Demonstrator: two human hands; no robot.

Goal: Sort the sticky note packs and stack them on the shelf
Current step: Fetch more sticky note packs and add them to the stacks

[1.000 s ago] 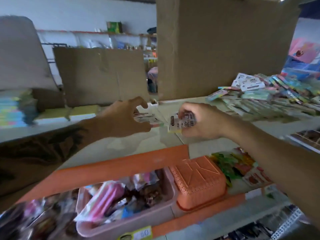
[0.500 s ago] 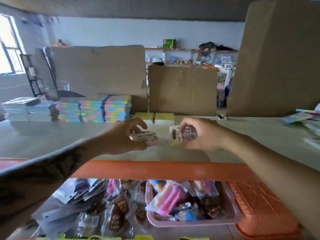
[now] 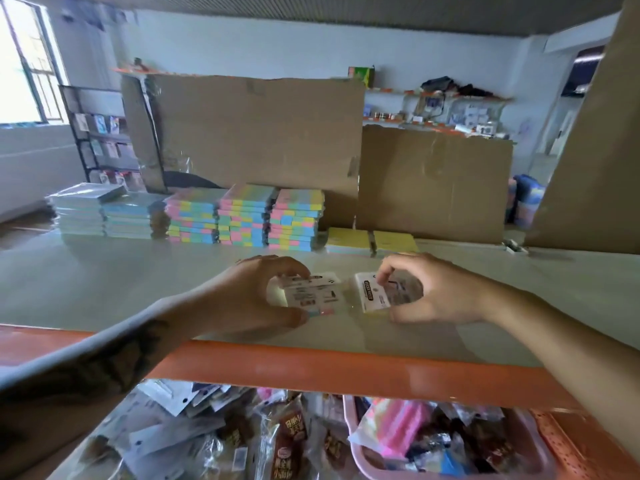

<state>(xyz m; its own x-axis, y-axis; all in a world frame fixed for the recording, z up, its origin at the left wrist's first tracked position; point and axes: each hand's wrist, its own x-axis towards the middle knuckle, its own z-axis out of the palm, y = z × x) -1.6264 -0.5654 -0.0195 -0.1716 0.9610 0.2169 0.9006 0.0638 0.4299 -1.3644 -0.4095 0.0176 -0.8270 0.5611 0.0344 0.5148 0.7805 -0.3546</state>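
Note:
My left hand (image 3: 249,296) grips a sticky note pack (image 3: 313,294) with a white label and pink-blue edge, low over the pale shelf top (image 3: 104,282). My right hand (image 3: 429,289) pinches a second pack (image 3: 379,294), white-labelled with a yellow edge, just to the right of the first. The two packs sit side by side with a small gap. Behind them, stacks of multicoloured note packs (image 3: 244,216) stand in a row, with two low yellow piles (image 3: 372,239) to their right.
Pale blue pad stacks (image 3: 104,211) stand at the far left. Cardboard sheets (image 3: 256,133) line the shelf's back and a tall one (image 3: 595,143) rises at right. The orange shelf edge (image 3: 346,368) runs below my hands; beneath it are packets and a pink basket (image 3: 446,452).
The view has swung left from the loose pile at right to the sorted stacks. Both hands, each still holding its pack, have come down closer to the shelf top.

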